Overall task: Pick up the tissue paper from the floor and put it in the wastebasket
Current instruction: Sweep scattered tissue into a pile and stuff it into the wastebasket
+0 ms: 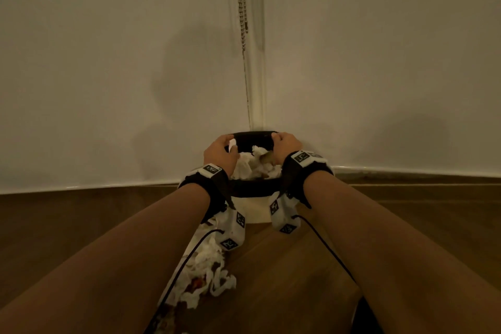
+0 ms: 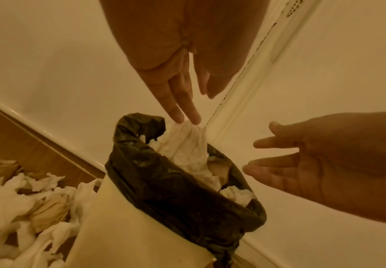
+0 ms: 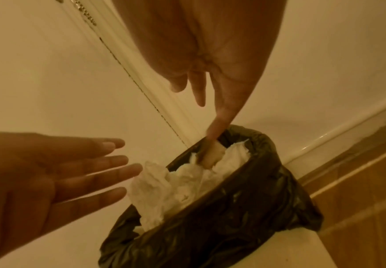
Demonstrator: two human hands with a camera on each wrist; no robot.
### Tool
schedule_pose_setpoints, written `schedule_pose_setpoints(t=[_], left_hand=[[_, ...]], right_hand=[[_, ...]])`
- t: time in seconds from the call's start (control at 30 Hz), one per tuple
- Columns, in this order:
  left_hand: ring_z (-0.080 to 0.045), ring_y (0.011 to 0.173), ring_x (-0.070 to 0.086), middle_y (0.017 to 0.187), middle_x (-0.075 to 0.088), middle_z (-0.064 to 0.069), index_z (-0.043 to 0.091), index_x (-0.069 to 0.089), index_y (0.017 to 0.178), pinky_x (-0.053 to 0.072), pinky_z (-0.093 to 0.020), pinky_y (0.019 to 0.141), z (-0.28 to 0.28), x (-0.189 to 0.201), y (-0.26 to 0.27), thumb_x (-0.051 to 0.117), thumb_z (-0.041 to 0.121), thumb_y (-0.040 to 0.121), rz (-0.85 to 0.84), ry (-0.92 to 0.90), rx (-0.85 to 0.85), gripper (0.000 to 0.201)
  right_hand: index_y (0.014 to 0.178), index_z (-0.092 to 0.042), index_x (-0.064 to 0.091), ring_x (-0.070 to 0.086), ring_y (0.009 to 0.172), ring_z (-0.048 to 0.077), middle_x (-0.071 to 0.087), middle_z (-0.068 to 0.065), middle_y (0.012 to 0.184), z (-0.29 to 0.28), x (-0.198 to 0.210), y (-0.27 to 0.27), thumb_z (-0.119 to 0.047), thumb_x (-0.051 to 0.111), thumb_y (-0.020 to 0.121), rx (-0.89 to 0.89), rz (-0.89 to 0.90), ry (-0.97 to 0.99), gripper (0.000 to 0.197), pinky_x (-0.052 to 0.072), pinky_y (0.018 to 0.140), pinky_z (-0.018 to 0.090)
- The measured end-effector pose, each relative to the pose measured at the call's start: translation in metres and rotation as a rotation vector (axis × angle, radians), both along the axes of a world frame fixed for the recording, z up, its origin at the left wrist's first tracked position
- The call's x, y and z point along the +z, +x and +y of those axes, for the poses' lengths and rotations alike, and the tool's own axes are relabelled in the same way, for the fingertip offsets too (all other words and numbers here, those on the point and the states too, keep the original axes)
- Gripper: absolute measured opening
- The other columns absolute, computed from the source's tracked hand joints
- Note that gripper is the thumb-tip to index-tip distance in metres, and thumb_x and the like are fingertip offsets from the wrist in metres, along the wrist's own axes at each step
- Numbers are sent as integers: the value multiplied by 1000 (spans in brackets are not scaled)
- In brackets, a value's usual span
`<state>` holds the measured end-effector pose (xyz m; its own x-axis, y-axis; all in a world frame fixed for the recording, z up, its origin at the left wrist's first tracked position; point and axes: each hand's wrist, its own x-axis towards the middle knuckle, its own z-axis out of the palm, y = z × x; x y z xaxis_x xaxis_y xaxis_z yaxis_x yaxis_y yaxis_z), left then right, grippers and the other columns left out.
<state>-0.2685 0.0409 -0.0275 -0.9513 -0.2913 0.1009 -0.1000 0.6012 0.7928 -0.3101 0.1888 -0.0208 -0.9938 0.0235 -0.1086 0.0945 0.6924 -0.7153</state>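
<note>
**Tissue going into the bin, more left on the floor**

Both hands are over the mouth of the bin [image 1: 253, 192]. The left hand [image 1: 220, 154] has its fingers straight and pointing down in its wrist view, the fingertips [image 2: 179, 117] touching the top of a tissue [image 2: 188, 145] that stands up out of the bin; whether they pinch it or only touch it cannot be told. The right hand [image 1: 286, 147] is spread too, one finger [image 3: 217, 125] reaching down to a small pale scrap [image 3: 212, 156] at the far rim.

The bin is pale with a black liner [image 2: 171, 183] folded over its rim, and crumpled tissue already fills it close to the top.

This looks like the drop-off step: a load is being let go or pushed down. A heap of tissue [image 1: 206, 274] lies on the floor just beside the bin on the person's left, so the task is far from finished. The next move probably calls for pulling the hands clear, reaching down to that heap and gathering a handful. The bin is nearly full, so pressing the contents down may be needed.

The floor [image 1: 298, 266] is brown wood. The bin stands in a corner of pale walls [image 1: 108, 62] with a white skirting board, and a bead chain [image 1: 242, 8] hangs down the corner above it. The light is dim and warm.
</note>
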Motion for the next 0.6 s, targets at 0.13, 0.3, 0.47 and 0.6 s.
schedule_pose_setpoints(t=[0.13,0.3,0.47,0.6], left_hand=[[-24,94,64,109,65,-6,17,61,116,52,-38,87,-8,9,23,45,17,95,112,74,9,26],[-13,67,62,85,66,-1,22,61,102,51,-25,62,-25,20,73,44,13,94,154,252,-27,20],[-8,65,62,77,66,6,22,63,97,45,-15,57,-66,-8,135,45,12,93,77,196,-20,22],[-7,64,62,74,65,9,26,64,90,47,-20,60,-100,-52,181,47,12,90,-44,136,25,23]], right_hand=[[114,-6,62,59,106,29,63,13,117,-7,3,15,-21,34,99,-165,212,-166,35,45,87,31],[99,-15,66,59,86,18,68,7,102,-44,8,57,-20,37,97,-144,271,-417,30,40,72,23],[88,-16,65,58,81,15,67,3,90,-91,-15,117,-21,40,96,88,237,-346,26,43,73,24],[94,-13,67,60,84,17,68,3,94,-121,-58,159,-24,41,95,170,109,-262,28,45,74,25]])
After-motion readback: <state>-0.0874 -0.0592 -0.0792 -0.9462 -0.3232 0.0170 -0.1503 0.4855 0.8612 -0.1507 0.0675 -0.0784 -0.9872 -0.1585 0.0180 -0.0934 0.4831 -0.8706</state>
